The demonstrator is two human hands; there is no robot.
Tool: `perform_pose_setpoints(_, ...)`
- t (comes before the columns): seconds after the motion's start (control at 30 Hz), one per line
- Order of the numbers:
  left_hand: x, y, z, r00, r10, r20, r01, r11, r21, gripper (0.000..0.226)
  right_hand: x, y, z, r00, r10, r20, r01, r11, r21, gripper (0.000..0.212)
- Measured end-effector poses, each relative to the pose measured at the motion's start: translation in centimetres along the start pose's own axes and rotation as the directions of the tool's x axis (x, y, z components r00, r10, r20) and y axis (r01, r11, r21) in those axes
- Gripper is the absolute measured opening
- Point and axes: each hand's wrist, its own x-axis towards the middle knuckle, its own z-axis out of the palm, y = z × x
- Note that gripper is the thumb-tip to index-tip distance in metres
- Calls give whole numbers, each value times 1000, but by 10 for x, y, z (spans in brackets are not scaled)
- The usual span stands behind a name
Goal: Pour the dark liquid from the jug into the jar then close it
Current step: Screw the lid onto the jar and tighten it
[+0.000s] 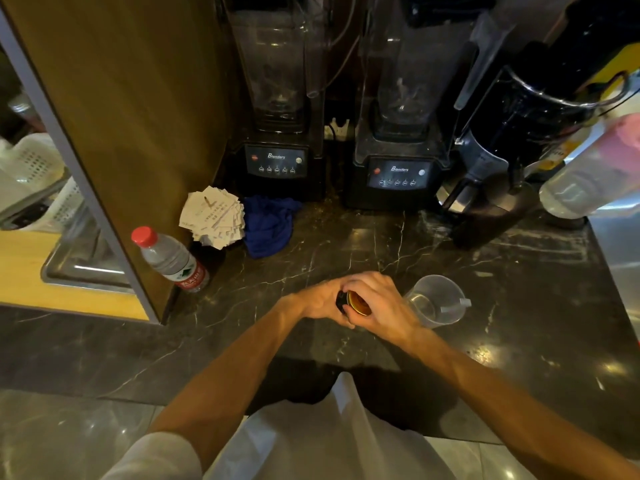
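Both my hands meet over a small jar (341, 303) standing on the dark marble counter (346, 244). My left hand (317, 299) wraps the jar's dark body from the left. My right hand (379, 303) covers the jar's gold lid (356, 302) from above and the right, fingers curled on it. Most of the jar is hidden by the hands. The clear plastic jug (438, 301) stands just right of my right hand, upright, with only a trace of liquid at its bottom and its spout toward the right.
Two black blenders (277, 161) (398, 174) stand at the back. A blue cloth (268, 225) and a stack of receipts (213, 216) lie back left, beside a water bottle (169, 258). A kettle (485, 195) and large clear bottle (585, 181) are back right.
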Motion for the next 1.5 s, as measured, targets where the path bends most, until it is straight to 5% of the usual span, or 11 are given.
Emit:
perform_pose_setpoints(0.4, -2, 6, 2, 999, 34, -16, -35, 999, -13, 79, -1, -10, 26, 990, 46, -133, -88, 940, -331, 30)
perform_pose_setpoints(0.53, -2, 3, 4, 1000, 14, -13, -14, 1000, -17, 84, 2, -30, 33, 942, 224, -248, -304, 883, -358, 21)
perform_pose_setpoints(0.67, -15, 14, 12, 992, -110, -55, 79, 911, -406, 62, 17, -57, 31, 778, 543, -316, -621, 740, -258, 28)
perform_pose_setpoints(0.77, -18, 15, 6, 997, -80, 18, 78, 855, -512, 95, 11, -60, 23, 738, 629, -247, -675, 692, -256, 60)
perform_pose_setpoints(0.87, -16, 9, 7, 999, -19, -29, 15, 990, -141, 98, -6, -39, 3, 814, 565, -137, -581, 786, -213, 84)
perform_pose_setpoints(0.97, -11, 4, 9, 999, -25, -42, 22, 998, -67, 95, -11, -16, -19, 976, 183, 118, -173, 981, -92, 74)
perform_pose_setpoints(1.03, -11, 5, 8, 999, -6, -50, 3, 998, -57, 94, -11, -9, -27, 976, 130, 177, -106, 984, -141, 70)
perform_pose_setpoints(1.13, -8, 4, 8, 999, 15, -50, -18, 998, -58, 96, -11, -5, -32, 969, 245, -14, -241, 941, -235, 75)
perform_pose_setpoints(1.27, -6, 0, 7, 997, 65, -46, -66, 998, -22, 98, -7, -7, -32, 980, 142, 140, -120, 980, -157, 72)
perform_pose_setpoints(1.4, -5, 0, 7, 998, 58, -31, -60, 996, -70, 95, -10, -5, -21, 972, 234, -15, -232, 945, -229, 81)
perform_pose_setpoints(1.5, -5, -3, 6, 997, 68, -31, -70, 996, -50, 85, -7, 3, -13, 992, -50, 112, 71, 978, -194, 76)
